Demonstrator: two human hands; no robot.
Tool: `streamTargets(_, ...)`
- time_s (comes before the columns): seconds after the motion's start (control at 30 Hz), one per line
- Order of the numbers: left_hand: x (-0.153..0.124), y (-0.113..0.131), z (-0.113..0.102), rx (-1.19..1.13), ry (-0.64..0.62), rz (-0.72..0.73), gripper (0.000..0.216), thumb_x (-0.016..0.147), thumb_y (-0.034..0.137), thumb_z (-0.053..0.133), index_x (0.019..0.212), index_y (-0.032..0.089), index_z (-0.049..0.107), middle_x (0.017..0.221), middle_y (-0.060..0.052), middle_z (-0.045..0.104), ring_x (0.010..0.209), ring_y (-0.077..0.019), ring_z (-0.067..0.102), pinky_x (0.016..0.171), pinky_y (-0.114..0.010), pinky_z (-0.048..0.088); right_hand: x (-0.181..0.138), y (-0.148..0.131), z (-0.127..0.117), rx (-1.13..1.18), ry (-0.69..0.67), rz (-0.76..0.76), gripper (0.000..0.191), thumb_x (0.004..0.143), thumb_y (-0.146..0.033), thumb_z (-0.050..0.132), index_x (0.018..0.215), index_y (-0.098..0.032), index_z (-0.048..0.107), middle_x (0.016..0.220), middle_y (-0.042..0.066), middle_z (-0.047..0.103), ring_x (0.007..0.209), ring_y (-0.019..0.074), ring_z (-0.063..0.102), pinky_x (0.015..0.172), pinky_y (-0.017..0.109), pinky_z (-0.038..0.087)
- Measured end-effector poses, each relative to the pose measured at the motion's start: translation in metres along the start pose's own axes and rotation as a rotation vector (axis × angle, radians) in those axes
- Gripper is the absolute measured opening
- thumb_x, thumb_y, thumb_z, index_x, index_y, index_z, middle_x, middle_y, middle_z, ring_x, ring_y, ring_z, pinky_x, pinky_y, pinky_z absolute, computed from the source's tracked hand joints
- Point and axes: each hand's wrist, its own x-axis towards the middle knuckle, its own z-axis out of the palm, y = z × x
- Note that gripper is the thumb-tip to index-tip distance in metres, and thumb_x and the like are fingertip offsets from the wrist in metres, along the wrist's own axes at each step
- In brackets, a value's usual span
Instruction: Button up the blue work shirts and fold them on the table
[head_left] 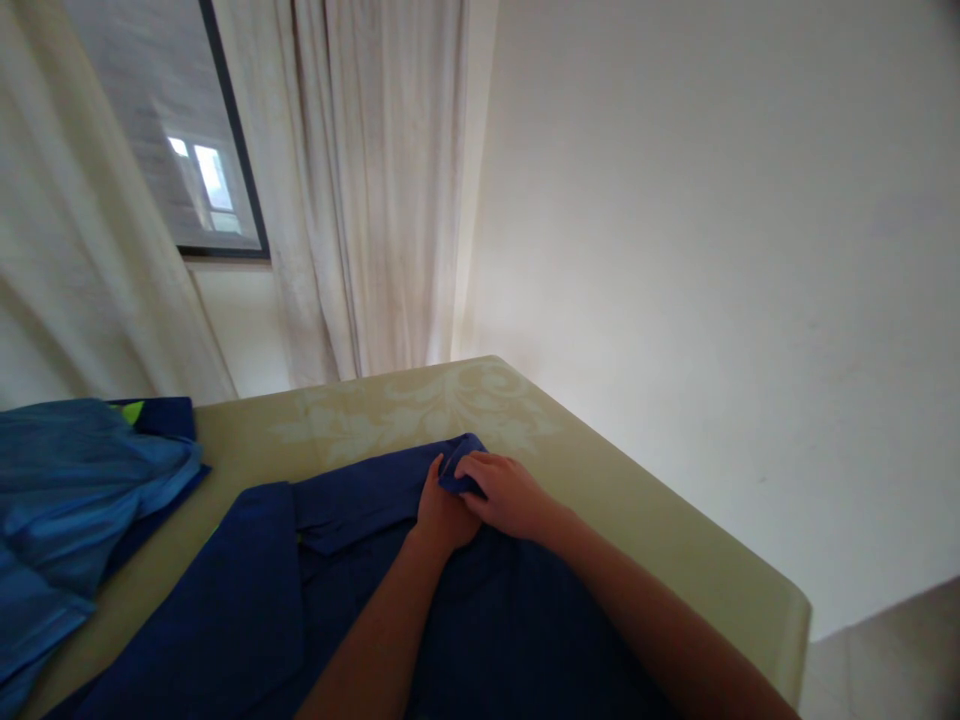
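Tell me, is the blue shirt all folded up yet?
Not yet. The dark blue shirt lies spread on the table, with one side already turned over near the collar. Both hands meet at its far edge: the right hand has a pinching grip on a corner of cloth, the left hand beside it. Most of the shirt is unfolded, and the lighter blue clothes on the left lie rumpled.

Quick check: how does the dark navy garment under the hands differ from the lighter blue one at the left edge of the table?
The navy garment is a deep, uniform blue; the lighter blue garment is brighter, with a yellow-green patch showing. The navy one lies spread fairly flat, while the lighter one sits bunched in a heap. The left hand and right hand hold the navy one's far edge; the lighter one is untouched. Both rest on the table.
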Motion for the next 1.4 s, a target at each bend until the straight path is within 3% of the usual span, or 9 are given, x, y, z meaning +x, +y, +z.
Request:
streamTargets(0.17,0.002,-0.013,-0.007,-0.085,0.003,-0.066,0.048,0.094,0.026,0.054,0.141,0.029,0.063,0.147,-0.010,0.063,0.146,-0.0313,0.046,0.126,-0.055,0.025,-0.004,-0.007,-0.015,-0.069,-0.052,-0.012,0.024,0.085,-0.013,0.061,0.106,-0.022,0.061,0.106,0.006,0.069,0.094,0.0220,0.063,0.082,0.031,0.045)
streamTargets(0.3,0.013,-0.036,-0.026,-0.380,-0.015,-0.220,0.040,0.086,0.020,0.062,0.125,0.023,0.071,0.136,-0.013,0.069,0.134,-0.0300,0.058,0.118,-0.046,0.040,-0.009,-0.013,-0.026,-0.003,-0.139,-0.115,0.032,0.082,-0.014,0.065,0.113,-0.022,0.060,0.112,0.005,0.069,0.099,0.0217,0.063,0.089,0.031,0.046)
streamTargets(0.43,0.027,-0.052,-0.040,-0.654,0.118,-0.429,0.040,0.097,0.017,0.037,0.112,0.015,0.074,0.123,-0.013,0.075,0.118,-0.0220,0.068,0.104,-0.033,0.049,-0.010,-0.017,-0.024,-0.065,-0.238,-0.176,0.025,0.084,-0.017,0.066,0.109,-0.019,0.065,0.110,0.008,0.069,0.102,0.0239,0.064,0.094,0.034,0.047)
streamTargets(0.5,0.029,-0.053,-0.041,-0.660,0.138,-0.478,0.050,0.103,0.025,0.026,0.106,0.014,0.075,0.115,-0.014,0.078,0.111,-0.0232,0.071,0.098,-0.033,0.052,-0.009,-0.019,-0.021,-0.124,-0.271,-0.184,0.018,0.086,-0.018,0.067,0.104,-0.018,0.067,0.106,0.009,0.069,0.100,0.0242,0.064,0.092,0.035,0.047)
streamTargets(0.6,0.027,-0.050,-0.041,-0.625,0.130,-0.529,0.043,0.101,0.043,0.043,0.101,0.015,0.075,0.105,-0.013,0.080,0.102,-0.0264,0.074,0.090,-0.033,0.053,-0.007,-0.024,-0.019,-0.155,-0.248,-0.186,0.010,0.088,-0.019,0.066,0.098,-0.018,0.066,0.102,0.007,0.068,0.096,0.0228,0.063,0.089,0.033,0.047)
streamTargets(0.67,0.024,-0.049,-0.040,-0.541,0.097,-0.550,0.030,0.095,0.038,0.057,0.102,0.016,0.075,0.107,-0.013,0.080,0.104,-0.0271,0.073,0.090,-0.032,0.051,-0.006,-0.028,-0.018,-0.138,-0.207,-0.192,0.007,0.089,-0.022,0.066,0.096,-0.019,0.066,0.099,0.006,0.068,0.094,0.0218,0.063,0.088,0.032,0.046)
streamTargets(0.83,0.022,-0.054,-0.042,-0.444,0.050,-0.599,0.029,0.094,0.021,0.049,0.106,0.015,0.074,0.120,-0.017,0.076,0.116,-0.0296,0.069,0.096,-0.035,0.049,-0.010,-0.038,-0.015,-0.154,-0.173,-0.206,0.010,0.090,-0.023,0.064,0.099,-0.019,0.066,0.099,0.005,0.068,0.091,0.0201,0.063,0.083,0.030,0.045)
streamTargets(1.13,0.018,-0.055,-0.043,-0.458,0.085,-0.587,0.022,0.094,0.036,0.061,0.102,0.019,0.073,0.106,-0.010,0.079,0.102,-0.0254,0.073,0.087,-0.032,0.050,-0.014,-0.049,-0.002,-0.126,-0.324,-0.303,0.019,0.095,-0.024,0.062,0.113,-0.021,0.068,0.104,0.004,0.070,0.095,0.0182,0.066,0.082,0.027,0.048)
streamTargets(1.4,0.010,-0.052,-0.031,-0.389,0.173,-0.562,0.025,0.097,0.036,0.060,0.112,0.022,0.074,0.114,-0.008,0.078,0.109,-0.0255,0.070,0.090,-0.033,0.050,-0.023,-0.047,0.009,-0.341,-0.361,-0.182,0.021,0.085,-0.024,0.067,0.105,-0.015,0.068,0.097,0.007,0.072,0.080,0.0214,0.068,0.066,0.030,0.050)
